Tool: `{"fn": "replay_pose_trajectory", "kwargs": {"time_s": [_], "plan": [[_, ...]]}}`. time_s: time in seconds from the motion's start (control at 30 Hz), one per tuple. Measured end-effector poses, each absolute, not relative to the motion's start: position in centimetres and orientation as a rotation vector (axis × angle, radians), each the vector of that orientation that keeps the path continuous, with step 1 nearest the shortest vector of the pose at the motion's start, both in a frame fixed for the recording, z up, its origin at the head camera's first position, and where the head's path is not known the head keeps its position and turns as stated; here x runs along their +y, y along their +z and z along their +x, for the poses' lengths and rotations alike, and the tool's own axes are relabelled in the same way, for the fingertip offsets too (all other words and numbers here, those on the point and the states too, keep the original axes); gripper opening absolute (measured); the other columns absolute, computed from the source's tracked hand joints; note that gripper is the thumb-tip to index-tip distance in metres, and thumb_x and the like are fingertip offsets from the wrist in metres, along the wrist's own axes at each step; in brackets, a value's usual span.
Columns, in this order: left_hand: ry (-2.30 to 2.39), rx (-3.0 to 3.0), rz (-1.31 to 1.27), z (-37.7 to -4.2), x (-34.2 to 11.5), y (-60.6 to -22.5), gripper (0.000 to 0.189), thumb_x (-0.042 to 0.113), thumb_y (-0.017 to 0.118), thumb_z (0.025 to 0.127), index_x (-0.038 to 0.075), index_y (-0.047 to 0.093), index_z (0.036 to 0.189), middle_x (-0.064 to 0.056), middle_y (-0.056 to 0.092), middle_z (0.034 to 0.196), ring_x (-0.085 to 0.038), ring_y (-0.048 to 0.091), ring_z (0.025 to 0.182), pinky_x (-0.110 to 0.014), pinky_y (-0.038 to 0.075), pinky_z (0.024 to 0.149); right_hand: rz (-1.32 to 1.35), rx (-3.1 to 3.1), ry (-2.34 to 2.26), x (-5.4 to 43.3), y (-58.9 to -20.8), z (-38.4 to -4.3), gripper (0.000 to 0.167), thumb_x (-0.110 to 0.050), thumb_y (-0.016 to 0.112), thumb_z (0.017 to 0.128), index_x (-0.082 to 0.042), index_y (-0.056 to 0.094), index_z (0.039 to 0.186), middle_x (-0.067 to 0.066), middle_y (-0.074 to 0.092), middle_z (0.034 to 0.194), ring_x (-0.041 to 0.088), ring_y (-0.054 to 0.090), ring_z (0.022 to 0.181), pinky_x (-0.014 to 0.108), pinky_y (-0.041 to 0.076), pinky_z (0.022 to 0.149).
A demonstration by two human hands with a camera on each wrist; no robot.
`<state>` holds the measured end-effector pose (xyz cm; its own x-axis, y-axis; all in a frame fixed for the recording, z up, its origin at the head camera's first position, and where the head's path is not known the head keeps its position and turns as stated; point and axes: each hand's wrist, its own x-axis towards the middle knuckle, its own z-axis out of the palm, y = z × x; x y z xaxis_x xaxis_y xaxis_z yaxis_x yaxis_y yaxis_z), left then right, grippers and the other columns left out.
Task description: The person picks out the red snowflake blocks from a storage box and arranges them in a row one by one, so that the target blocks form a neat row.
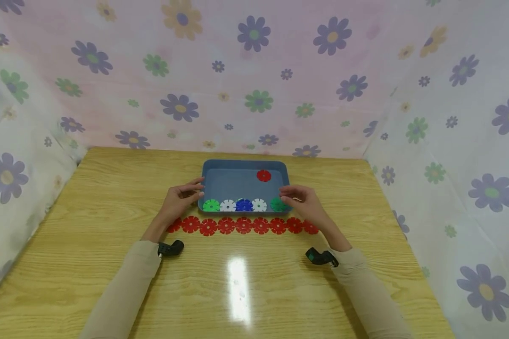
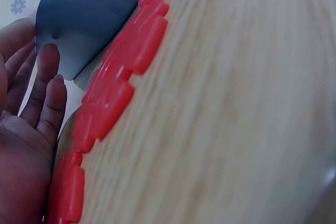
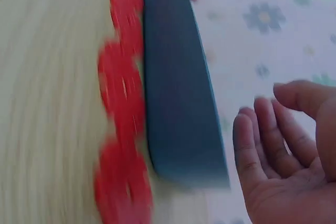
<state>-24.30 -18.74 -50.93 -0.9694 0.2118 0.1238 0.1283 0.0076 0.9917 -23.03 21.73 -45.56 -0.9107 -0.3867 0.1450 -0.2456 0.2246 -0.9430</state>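
Note:
A grey-blue tray stands at the back middle of the table. Inside along its near side lie plastic flower-shaped discs: a light green disc, two white ones, a blue disc and a dark green disc. One red disc lies near its far right. My left hand is at the tray's left end, its fingertips against or very near the wall. By the right end, my right hand holds nothing, its fingers loosely bent and thumb apart, partly covering the dark green disc.
In front of the tray several red discs form a row from side to side, its ends partly behind my wrists. Wood-grain table extends toward me. Flowered cloth hangs behind and at both sides.

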Motion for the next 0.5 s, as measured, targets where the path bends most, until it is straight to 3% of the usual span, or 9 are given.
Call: {"fn": "replay_pose_trajectory", "kwargs": {"time_s": [0.13, 0.23, 0.5], "plan": [[2.139, 2.188, 0.373, -24.3, -18.8, -50.9, 0.036, 0.009, 0.068, 0.098, -0.013, 0.064, 0.126, -0.016, 0.050, 0.154, -0.029, 0.047, 0.142, -0.015, 0.051, 0.094, -0.395, 2.083, -1.928, 19.3, -45.5, -23.7, 0.051, -0.011, 0.055, 0.106, 0.011, 0.040, 0.149, 0.035, 0.049, 0.145, 0.040, 0.054, 0.133, 0.027, 0.052, 0.102], [2.140, 2.191, 0.378, -24.3, -18.8, -50.9, 0.036, 0.009, 0.068, 0.098, -0.013, 0.064, 0.126, -0.016, 0.050, 0.154, -0.028, 0.045, 0.144, -0.015, 0.051, 0.094, -0.113, 1.826, -2.063, 18.0, -45.2, -24.6, 0.058, -0.015, 0.050, 0.108, 0.004, 0.027, 0.158, 0.027, 0.038, 0.158, 0.040, 0.041, 0.145, 0.033, 0.045, 0.111], [2.122, 2.205, 0.375, -24.3, -18.8, -50.9, 0.037, 0.010, 0.068, 0.098, -0.012, 0.064, 0.127, -0.015, 0.051, 0.153, -0.027, 0.045, 0.144, -0.015, 0.050, 0.095, 0.319, 1.555, -2.234, 15.5, -45.9, -26.9, 0.061, -0.002, 0.044, 0.108, 0.003, 0.015, 0.161, 0.024, 0.028, 0.163, 0.036, 0.033, 0.150, 0.043, 0.032, 0.120]]}}
